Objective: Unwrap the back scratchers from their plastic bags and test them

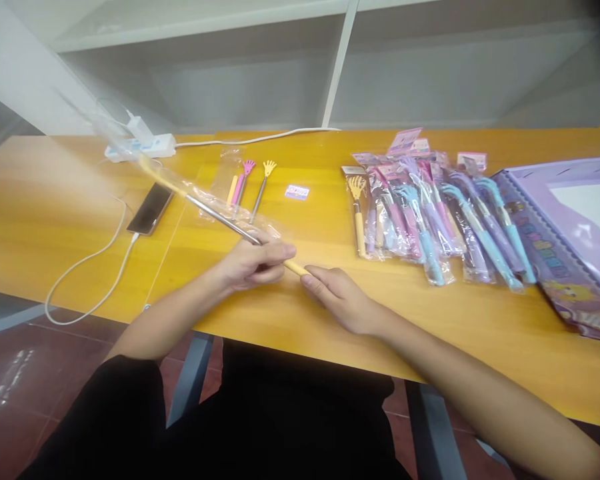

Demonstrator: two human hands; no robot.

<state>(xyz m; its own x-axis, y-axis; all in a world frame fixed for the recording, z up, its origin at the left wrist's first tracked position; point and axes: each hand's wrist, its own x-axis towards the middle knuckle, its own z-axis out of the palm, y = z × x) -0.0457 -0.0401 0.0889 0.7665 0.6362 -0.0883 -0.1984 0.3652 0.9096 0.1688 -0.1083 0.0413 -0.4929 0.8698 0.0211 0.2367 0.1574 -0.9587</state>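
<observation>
A back scratcher [220,217] with a metal rod and yellow parts slants across the table in front of me. My left hand [257,265] is closed around its rod. With thumb and fingers, my right hand [340,300] pinches the yellow end nearest me. The far end is smeared by motion, so its shape cannot be made out. Beyond my left hand lie a pink back scratcher [249,170] and a yellow back scratcher [269,171], near a clear plastic wrapper [230,160]. A small printed card [297,192] rests to their right.
Several wrapped back scratchers [420,213] are heaped on the right, beside a purple display box [535,247]. On the left, a phone [151,208] is attached to a white cable [87,260], near a power strip [163,145]. Shelving [340,60] stands behind the table [480,333].
</observation>
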